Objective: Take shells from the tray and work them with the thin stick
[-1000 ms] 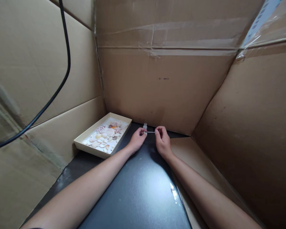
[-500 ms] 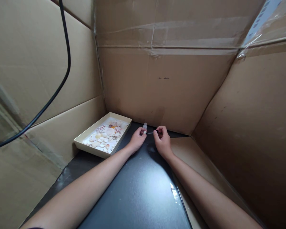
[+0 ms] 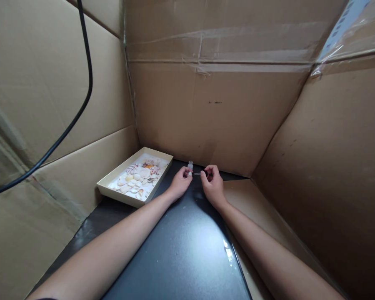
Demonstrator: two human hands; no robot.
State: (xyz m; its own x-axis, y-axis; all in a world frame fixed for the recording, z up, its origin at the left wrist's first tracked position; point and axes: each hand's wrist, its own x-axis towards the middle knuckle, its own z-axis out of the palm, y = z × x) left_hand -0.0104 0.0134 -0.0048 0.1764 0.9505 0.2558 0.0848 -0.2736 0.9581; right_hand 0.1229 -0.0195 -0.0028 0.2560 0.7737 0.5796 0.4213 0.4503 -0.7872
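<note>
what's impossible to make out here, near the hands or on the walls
In the head view:
Whitish piece in the left hand: too small to identify.
Grip end of the thin rod: covered by the right hand.
Lower part of the small bottle: behind the left hand.
Dark marks: too small to read.
Black cable: cut off by the top and left edges.

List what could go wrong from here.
The small bottle stands just beyond the left hand, so a bump might tip it. The pale piece looks tiny in that hand's pinch and could slip if the thin rod in the right hand presses it. The left forearm runs close to the tray and might nudge it.
</note>
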